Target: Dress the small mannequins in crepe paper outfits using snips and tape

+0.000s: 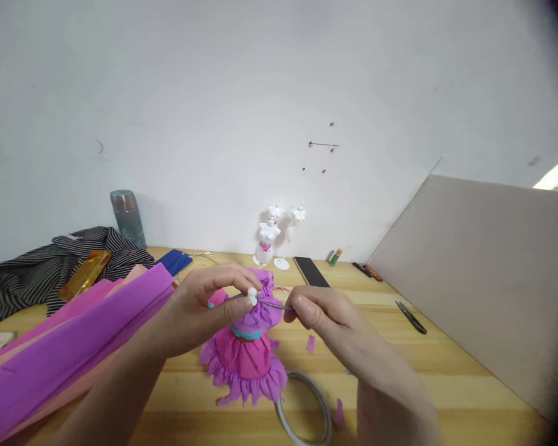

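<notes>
A small dress-form doll [248, 347] wearing a purple and pink crepe-paper dress stands on the wooden table [428, 365]. My left hand [204, 310] is closed around its upper body, fingers pinched near the white neck knob. My right hand [320, 316] is closed in a pinch on a thin metal tool, perhaps tweezers or a needle [274, 305], whose tip touches the purple ruffle at the doll's shoulder.
Long folded sheets of purple and pink crepe paper [74, 347] lie at the left. A tape roll [307, 409] sits in front of the doll. Behind are white mannequins [272, 238], a phone [310, 271], a flask [128, 217], striped cloth [32, 272]. Small scissors [411, 317] lie by a grey board [483, 279].
</notes>
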A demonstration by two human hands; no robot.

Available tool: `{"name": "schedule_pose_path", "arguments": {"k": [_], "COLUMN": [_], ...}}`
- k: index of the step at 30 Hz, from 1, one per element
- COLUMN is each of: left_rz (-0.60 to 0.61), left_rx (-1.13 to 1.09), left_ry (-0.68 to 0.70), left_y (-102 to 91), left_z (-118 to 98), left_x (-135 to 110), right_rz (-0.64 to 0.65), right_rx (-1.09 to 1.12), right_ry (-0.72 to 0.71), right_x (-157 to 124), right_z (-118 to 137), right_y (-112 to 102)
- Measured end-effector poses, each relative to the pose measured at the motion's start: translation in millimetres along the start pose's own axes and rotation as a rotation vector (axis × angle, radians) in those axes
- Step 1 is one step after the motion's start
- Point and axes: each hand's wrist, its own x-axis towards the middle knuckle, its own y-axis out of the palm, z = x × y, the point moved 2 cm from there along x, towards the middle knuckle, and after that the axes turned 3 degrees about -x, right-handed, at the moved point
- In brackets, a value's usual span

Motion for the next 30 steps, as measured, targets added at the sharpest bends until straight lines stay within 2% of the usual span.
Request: {"name": "schedule_pose_path", "arguments": {"k": [6, 10, 14, 23, 30], "left_rz": [-0.043, -0.076, -0.088, -0.018, -0.025], "left_rx": [0.032, 0.075, 0.103, 0.085, 0.087], "left_ry": [0.033, 0.002, -0.018, 0.052, 0.012], "left_y": [-3.7, -7.2, -9.1, -5.2, -7.0], "left_z": [3, 0, -1, -1, 0], "left_x": [-1, 1, 3, 1, 1], "right_rz": [0.044, 0.018, -0.003, -0.168, -0.308], "right_rx": [0.026, -0.043, -0.1, -0.247, -0.47], "right_ry": [-0.045, -0.069, -0.165, -0.468, -0.6], "right_x": [2, 0, -2, -11, -18], "right_z": [-6, -8, -5, 9, 7], "right_y": [-3, -10, -17, -20, -22]}}
